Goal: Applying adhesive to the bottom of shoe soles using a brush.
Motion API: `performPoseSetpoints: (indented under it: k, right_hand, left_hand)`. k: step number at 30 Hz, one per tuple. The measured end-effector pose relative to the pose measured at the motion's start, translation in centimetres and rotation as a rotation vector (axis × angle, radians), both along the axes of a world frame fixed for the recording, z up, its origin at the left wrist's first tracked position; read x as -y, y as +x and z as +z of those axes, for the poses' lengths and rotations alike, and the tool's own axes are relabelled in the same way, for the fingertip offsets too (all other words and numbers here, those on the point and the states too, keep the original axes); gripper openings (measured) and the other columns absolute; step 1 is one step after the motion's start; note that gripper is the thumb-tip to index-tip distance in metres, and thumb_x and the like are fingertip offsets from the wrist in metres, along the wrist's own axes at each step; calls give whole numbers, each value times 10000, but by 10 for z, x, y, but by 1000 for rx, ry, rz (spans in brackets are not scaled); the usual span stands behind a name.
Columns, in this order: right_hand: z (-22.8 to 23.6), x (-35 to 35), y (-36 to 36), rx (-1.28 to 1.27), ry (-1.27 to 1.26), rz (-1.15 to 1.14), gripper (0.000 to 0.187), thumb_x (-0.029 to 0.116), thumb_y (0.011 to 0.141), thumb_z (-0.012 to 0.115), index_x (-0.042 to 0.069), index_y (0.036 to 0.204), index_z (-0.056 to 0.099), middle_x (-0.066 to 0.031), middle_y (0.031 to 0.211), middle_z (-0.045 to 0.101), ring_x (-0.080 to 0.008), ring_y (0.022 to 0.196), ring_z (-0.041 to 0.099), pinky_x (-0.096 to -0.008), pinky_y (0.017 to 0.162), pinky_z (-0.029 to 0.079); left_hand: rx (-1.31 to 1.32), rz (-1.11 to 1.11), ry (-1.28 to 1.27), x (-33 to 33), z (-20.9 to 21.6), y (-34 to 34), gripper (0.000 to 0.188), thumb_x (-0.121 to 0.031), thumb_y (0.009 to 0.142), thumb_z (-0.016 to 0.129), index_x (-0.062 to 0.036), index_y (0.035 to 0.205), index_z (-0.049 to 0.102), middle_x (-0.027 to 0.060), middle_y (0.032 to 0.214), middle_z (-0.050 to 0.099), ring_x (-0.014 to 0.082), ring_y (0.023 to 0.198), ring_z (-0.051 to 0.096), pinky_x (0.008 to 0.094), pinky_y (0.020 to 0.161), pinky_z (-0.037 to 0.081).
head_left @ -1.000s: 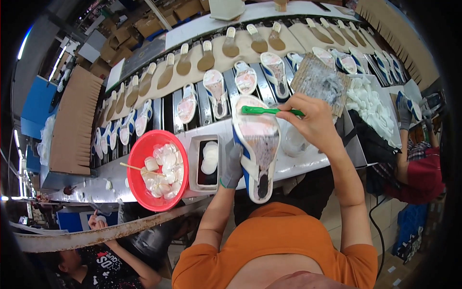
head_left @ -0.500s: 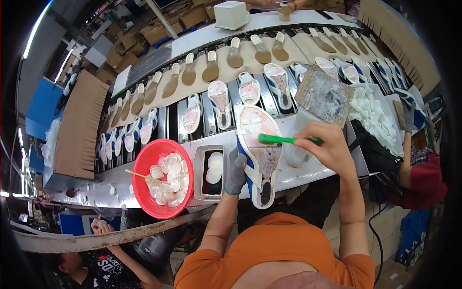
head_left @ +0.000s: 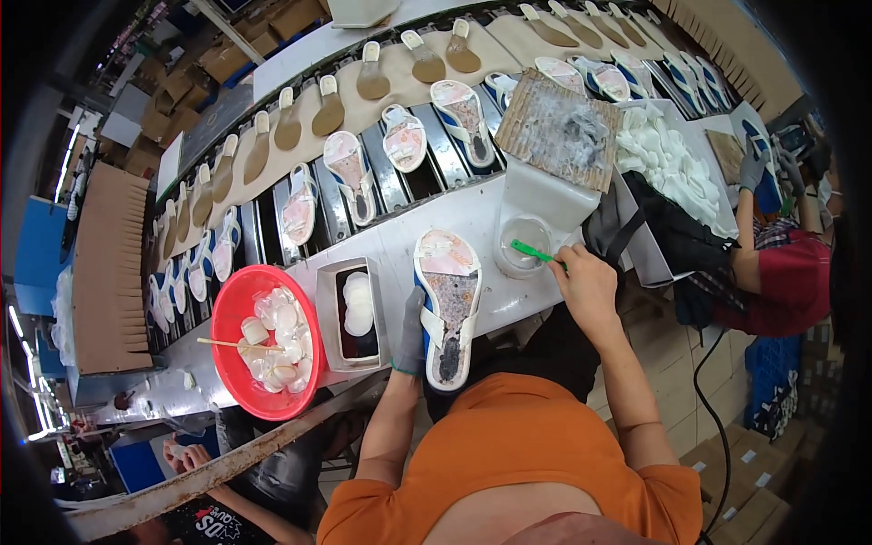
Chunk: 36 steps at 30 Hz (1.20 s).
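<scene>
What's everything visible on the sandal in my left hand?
The blue-and-white sandal shows its underside: patchy pinkish forefoot, speckled gray middle, dark heel patch, pale rim. White straps, seemingly leather-like, wrap its sides. Its toe points away from you, over the worktable. Your gray-gloved left hand grips its left side.

A footwear factory workshop: sandals (head_left: 349, 173) line a slatted conveyor (head_left: 384, 184), soles (head_left: 328, 111) lie beyond, cardboard boxes (head_left: 227, 60) crowd the far left, a co-worker (head_left: 788, 272) sits right.
</scene>
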State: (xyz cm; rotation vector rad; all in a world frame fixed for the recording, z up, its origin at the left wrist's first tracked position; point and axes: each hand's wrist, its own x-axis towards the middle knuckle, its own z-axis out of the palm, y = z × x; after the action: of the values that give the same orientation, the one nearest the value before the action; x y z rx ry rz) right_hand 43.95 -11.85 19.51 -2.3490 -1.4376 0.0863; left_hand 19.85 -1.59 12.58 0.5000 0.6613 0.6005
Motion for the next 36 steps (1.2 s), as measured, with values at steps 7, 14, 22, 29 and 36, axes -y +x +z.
performPoseSetpoints:
  k: [7, 14, 22, 29, 36]
  right_hand:
    - [-15, 6, 28, -420, -40, 48, 218, 208, 876, 621, 16, 814, 703, -109, 621, 650, -238, 504, 576, -314, 508, 440]
    - [18, -6, 7, -1229, 131, 93, 203, 160, 883, 646, -27, 814, 687, -48, 635, 649, -57, 488, 476, -200, 453, 361]
    - [49, -31, -6, -393, 237, 327, 142, 121, 757, 755, 5, 817, 699, -78, 681, 658, -127, 545, 531, -274, 532, 409]
    - [63, -21, 12, -377, 179, 247, 140, 141, 771, 740, 14, 791, 687, -89, 718, 667, -193, 636, 631, -273, 593, 450]
    - [88, -7, 52, -810, 14, 588, 181, 215, 744, 768, 67, 833, 715, -24, 676, 647, -114, 682, 626, -275, 611, 451]
  left_hand:
    - [-31, 59, -27, 11, -7, -3, 713, -514, 903, 491, -13, 1398, 380, 172, 1274, 554, 256, 1077, 603, 359, 944, 489]
    - [-45, -67, 140, 5, -20, 2, 699, -539, 834, 579, 39, 1224, 526, 141, 1065, 643, 179, 879, 657, 303, 767, 546]
    - [-72, -191, 313, -7, 0, 6, 829, -573, 771, 639, 84, 1251, 481, 141, 1072, 635, 181, 888, 649, 297, 767, 539]
    - [-94, -172, 409, -14, -13, 11, 598, -447, 831, 591, 41, 1175, 566, 113, 1056, 646, 154, 878, 628, 302, 768, 521]
    - [67, 60, 153, -28, -41, -7, 584, -410, 920, 502, -3, 1336, 449, 137, 1239, 566, 241, 1086, 577, 373, 944, 470]
